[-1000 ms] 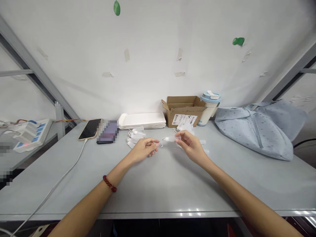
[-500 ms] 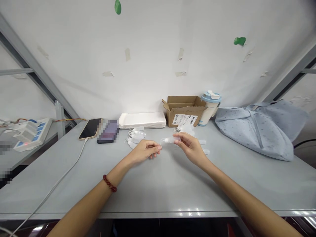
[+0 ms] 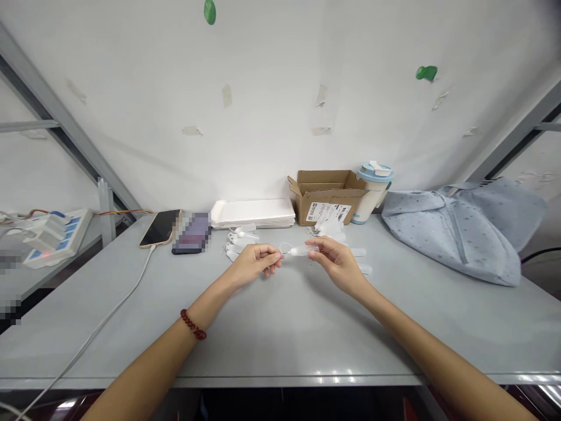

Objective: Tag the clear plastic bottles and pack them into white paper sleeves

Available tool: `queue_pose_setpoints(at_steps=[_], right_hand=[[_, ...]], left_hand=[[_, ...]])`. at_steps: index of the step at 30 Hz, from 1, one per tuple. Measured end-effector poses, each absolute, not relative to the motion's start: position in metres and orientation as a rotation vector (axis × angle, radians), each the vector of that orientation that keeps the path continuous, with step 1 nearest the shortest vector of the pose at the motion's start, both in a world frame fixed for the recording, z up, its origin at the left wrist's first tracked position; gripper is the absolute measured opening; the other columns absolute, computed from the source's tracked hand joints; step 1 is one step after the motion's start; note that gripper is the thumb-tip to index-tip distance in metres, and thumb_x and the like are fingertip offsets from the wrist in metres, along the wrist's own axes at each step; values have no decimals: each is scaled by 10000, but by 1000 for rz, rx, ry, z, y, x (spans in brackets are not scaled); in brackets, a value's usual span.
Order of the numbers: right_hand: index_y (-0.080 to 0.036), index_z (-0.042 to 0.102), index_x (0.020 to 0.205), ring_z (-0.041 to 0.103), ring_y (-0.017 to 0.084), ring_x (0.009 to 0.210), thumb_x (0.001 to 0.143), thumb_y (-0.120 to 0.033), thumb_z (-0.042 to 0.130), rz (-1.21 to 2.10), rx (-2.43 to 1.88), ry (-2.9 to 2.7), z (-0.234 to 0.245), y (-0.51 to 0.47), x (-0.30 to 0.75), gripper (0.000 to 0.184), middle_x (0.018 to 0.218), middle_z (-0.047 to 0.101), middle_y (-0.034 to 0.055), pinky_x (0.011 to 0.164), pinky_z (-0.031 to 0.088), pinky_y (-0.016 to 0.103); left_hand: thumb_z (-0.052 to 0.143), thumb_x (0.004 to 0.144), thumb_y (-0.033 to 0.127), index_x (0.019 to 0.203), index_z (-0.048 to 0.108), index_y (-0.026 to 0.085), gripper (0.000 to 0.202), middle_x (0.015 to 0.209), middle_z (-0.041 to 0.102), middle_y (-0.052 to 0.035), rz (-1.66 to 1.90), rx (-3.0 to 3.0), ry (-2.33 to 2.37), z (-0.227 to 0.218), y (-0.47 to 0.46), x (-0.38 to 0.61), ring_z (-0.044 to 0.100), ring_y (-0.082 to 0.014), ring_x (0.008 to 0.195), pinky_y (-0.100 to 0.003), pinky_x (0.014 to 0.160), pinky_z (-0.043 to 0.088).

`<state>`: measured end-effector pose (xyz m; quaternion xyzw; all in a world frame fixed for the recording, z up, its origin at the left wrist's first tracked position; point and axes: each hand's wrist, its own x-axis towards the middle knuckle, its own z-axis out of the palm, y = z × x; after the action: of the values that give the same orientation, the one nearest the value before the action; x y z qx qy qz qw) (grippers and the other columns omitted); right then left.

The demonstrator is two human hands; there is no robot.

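Observation:
My right hand (image 3: 335, 260) pinches a small clear plastic bottle (image 3: 302, 251) held sideways above the grey table (image 3: 280, 327), its nozzle pointing left. My left hand (image 3: 254, 263) is closed in a pinch right at the bottle's tip, on a tiny white cap with a thin loop (image 3: 283, 251). Behind my left hand lies a small heap of similar clear bottles (image 3: 240, 241). More of them lie behind my right hand (image 3: 333, 228), and two lie to its right (image 3: 362, 260).
At the back stand a stack of white trays (image 3: 253, 213), an open cardboard box (image 3: 326, 196) and a blue-lidded cup (image 3: 371, 192). A phone (image 3: 160, 228) with a white cable (image 3: 100, 327) lies left, a blue cloth bag (image 3: 464, 228) right, a power strip (image 3: 52, 237) far left.
My two hands have drawn closer together. The bottle's tip now meets my left fingertips, where a second ago a gap lay between them.

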<state>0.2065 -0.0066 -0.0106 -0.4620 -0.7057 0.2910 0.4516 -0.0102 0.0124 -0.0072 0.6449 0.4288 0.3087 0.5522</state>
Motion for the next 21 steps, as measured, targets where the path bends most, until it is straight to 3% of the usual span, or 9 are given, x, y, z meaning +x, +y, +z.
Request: queue_pose_setpoints(at_steps=[21], right_hand=[[-179,641,932,546,150,625,829,-275,510,562,-1132,-1885,-16,-8,205,192,693,614,28,567,431,280]], left_hand=[[586,748,427,714,589,131,299,651,585,-22,740,1547,1035,-14,9,-5,500,-92,528,-230,511,406]])
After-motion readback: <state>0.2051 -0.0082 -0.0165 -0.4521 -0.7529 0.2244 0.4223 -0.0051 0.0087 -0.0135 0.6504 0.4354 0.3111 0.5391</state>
